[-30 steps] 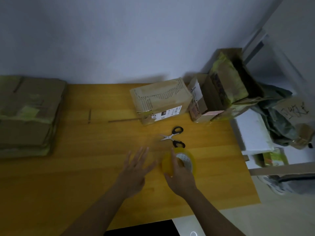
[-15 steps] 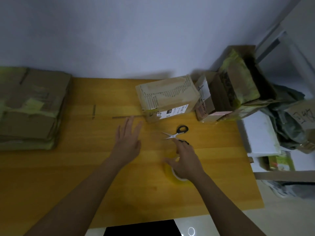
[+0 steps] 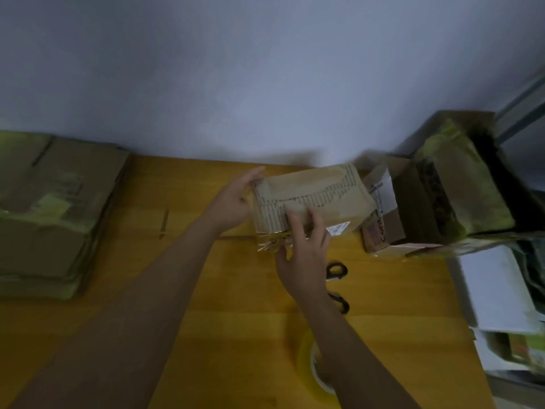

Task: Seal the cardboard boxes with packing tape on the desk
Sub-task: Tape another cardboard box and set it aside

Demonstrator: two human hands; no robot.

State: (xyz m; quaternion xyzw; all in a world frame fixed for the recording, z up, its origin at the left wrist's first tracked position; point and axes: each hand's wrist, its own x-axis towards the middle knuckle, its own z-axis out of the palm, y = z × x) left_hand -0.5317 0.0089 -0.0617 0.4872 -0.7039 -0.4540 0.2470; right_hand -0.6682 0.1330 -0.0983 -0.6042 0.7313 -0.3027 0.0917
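A closed brown cardboard box [image 3: 324, 187] with a white label lies at the back of the yellow wooden desk [image 3: 206, 290]. My left hand [image 3: 233, 202] presses flat against the box's left end, fingers straight. My right hand [image 3: 306, 252] lies on its front top edge with fingers spread and the thumb hanging below. The yellowish packing tape roll [image 3: 308, 364] lies near the front of the desk, partly hidden by my right forearm. Black-handled scissors [image 3: 336, 271] lie between the tape and the box, their blades hidden under my wrist.
A stack of flattened cardboard [image 3: 44, 216] fills the desk's left end. A small open box [image 3: 383, 228] and a larger taped box [image 3: 460, 187] crowd the back right corner. White boards [image 3: 495, 290] and clutter lie past the desk's right edge.
Both hands moved forward from the middle of the desk to the box. My right hand let go of the tape roll, which stays near the front. The view tilted closer.
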